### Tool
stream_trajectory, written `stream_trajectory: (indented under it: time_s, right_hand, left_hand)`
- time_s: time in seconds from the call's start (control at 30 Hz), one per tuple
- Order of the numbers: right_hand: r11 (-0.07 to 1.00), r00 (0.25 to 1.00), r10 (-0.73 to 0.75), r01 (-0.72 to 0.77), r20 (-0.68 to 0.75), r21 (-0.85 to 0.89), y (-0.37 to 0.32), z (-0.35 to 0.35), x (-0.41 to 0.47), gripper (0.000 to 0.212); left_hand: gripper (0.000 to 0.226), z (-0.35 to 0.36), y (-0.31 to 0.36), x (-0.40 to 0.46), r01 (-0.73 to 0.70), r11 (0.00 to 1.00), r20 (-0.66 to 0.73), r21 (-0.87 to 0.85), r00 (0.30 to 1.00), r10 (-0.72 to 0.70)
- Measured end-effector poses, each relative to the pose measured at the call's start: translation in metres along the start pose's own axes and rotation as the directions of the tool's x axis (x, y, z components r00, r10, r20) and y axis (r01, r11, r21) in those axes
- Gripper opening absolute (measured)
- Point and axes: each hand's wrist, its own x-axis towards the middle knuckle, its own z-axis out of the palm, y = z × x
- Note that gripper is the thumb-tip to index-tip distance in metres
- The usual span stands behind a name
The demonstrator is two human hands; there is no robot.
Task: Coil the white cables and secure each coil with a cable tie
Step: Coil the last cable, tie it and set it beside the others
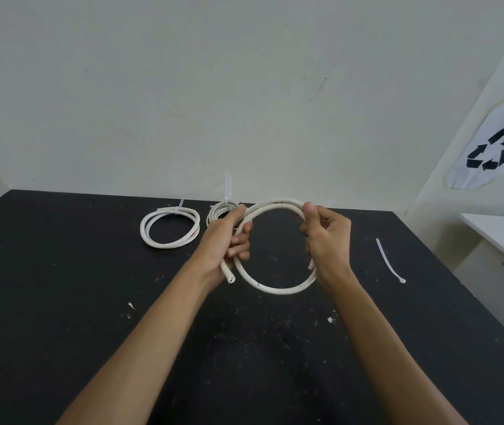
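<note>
1. Left hand (229, 237) curls its fingers round the white cable (275, 246), one cut end poking out below the palm.
2. Right hand (326, 234) pinches the loop's top, thumb in front.
3. The loop hangs above the black table (60, 271), near the two tied coils (169, 227).
4. A loose cable tie (390, 260) lies right of the loop.

Head view — forward-down over the table (60, 271), close.

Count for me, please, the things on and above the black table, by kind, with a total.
Tied cable coils: 2, one at the left and one behind the left hand
Cable held in both hands: 1, right hand on its far side
Loose cable ties: 1
Total: 4
</note>
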Motion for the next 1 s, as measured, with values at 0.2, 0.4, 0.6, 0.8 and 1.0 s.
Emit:
stream_trajectory:
  time_s: [0.2,0.4,0.6,0.8,1.0]
  right_hand:
    - [0.983,0.983,0.150,-0.136,-0.109,0.124,0.008,0.018,-0.007,0.043]
    - [0.956,0.959,0.219,-0.174,-0.178,0.236,0.004,0.024,-0.017,0.038]
    - [0.901,0.936,0.318,-0.249,-0.151,0.356,-0.015,0.026,-0.020,0.038]
    - [0.851,0.917,0.387,-0.314,-0.099,0.421,-0.020,0.029,-0.024,0.038]
    - [0.817,0.908,0.413,-0.337,-0.067,0.468,-0.029,0.033,-0.024,0.036]
  left_hand:
    - [0.047,0.019,-0.007,0.001,-0.264,0.929,-0.243,0.259,0.913,0.327]
    - [0.055,0.017,-0.012,-0.002,-0.422,0.697,-0.207,0.579,0.751,0.627]
    - [0.054,0.011,-0.011,0.001,-0.369,0.233,-0.026,0.900,0.488,0.872]
    - [0.047,0.010,-0.009,0.000,-0.182,0.054,0.015,0.982,0.358,0.933]
    - [0.047,0.012,-0.020,0.006,-0.341,0.330,-0.187,0.880,0.390,0.902]
